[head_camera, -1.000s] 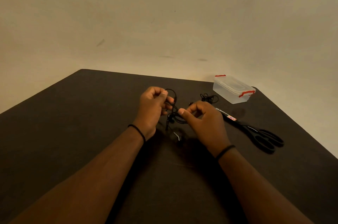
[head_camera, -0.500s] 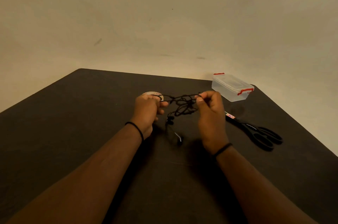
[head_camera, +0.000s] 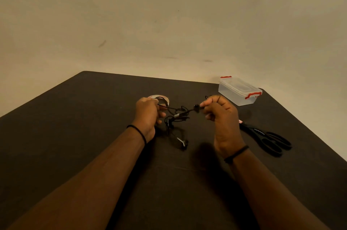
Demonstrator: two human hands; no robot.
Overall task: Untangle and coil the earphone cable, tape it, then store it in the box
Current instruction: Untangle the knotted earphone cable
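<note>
The earphone cable [head_camera: 178, 115] is held in the air above the middle of the tabletop [head_camera: 75, 136], stretched roughly left to right between the two hands, so its long axis runs across the view with a slight rise toward the right. The left hand [head_camera: 147, 115] has its fingers [head_camera: 161, 115] curled and clamped on the cable's left end, and the right hand [head_camera: 219, 115] pinches the right end, where a small dark earbud [head_camera: 196, 107] shows just beside the fingertips. Between the hands the cable is a loose knot of loops, and a strand drops from it down to the tabletop, ending in an angled plug [head_camera: 183, 142] that lies near the left wrist. There is one cable, one roll of tape [head_camera: 159, 97] lying flat just beyond the left hand, one clear plastic box [head_camera: 238, 92] with a closed lid and two red clips at the far right corner, and one pair of black scissors [head_camera: 266, 137] lying to the right of the right hand, handles toward the near edge. Each wrist wears one thin dark band, two in all. The tabletop is dark and matte, and a plain beige wall [head_camera: 169, 23] with a few faint marks stands behind it under dim, warm light.
</note>
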